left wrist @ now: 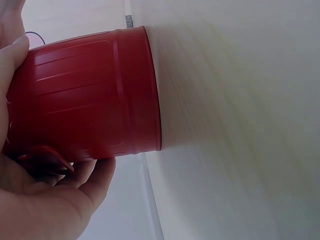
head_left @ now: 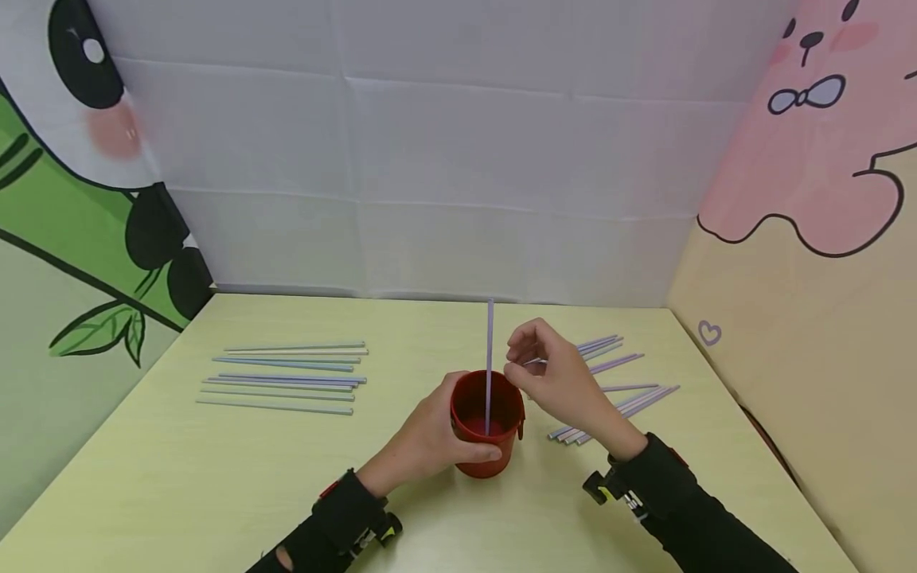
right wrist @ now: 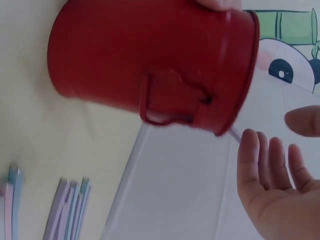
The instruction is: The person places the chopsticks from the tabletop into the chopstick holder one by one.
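Note:
My left hand grips a small red metal bucket round its side, with the thumb across the front. A thin lilac stick stands upright inside the bucket, its upper part well above the rim. Right beside the rim is my right hand, its fingers loosely bent. In the right wrist view its thumb and fingertips are apart with nothing between them. The bucket's wire side handle also shows there. In the left wrist view, fingers wrap the bucket near the other handle.
Several pale sticks lie in a loose row on the left of the light wooden table. More lilac and blue sticks lie at the right, partly behind my right hand. A white sheet hangs behind, with printed cartoon panels at both sides.

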A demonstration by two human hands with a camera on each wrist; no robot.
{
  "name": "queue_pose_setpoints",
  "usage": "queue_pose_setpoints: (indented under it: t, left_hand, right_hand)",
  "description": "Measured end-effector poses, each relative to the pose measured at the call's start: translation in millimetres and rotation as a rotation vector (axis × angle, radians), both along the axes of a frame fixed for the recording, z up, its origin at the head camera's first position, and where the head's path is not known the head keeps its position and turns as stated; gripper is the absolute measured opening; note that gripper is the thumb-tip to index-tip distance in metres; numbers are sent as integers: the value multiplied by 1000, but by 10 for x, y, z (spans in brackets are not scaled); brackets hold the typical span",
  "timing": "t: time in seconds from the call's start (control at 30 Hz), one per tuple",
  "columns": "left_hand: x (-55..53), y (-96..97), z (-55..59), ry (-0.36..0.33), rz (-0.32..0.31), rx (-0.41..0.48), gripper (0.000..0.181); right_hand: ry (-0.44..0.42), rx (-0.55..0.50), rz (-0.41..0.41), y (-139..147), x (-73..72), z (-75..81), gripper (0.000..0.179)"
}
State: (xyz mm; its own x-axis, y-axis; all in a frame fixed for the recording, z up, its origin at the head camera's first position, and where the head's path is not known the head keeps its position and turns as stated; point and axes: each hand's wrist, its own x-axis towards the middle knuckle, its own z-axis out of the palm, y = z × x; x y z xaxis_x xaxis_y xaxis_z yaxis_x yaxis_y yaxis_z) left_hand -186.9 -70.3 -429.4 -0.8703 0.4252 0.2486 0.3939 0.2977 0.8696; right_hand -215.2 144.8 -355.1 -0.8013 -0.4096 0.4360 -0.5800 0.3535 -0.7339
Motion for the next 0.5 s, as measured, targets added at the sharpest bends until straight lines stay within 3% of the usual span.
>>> queue_pose_setpoints:
  t: [0.2, 0.5]
  left_hand:
    - [-5, 10, -9, -6, -1, 5, 88]
    - [3, -14, -23, 0, 7, -6, 91]
  right_hand:
    - [128, 64, 1, 272, -34, 59, 30]
    - [313, 267, -28, 732, -108, 44, 34]
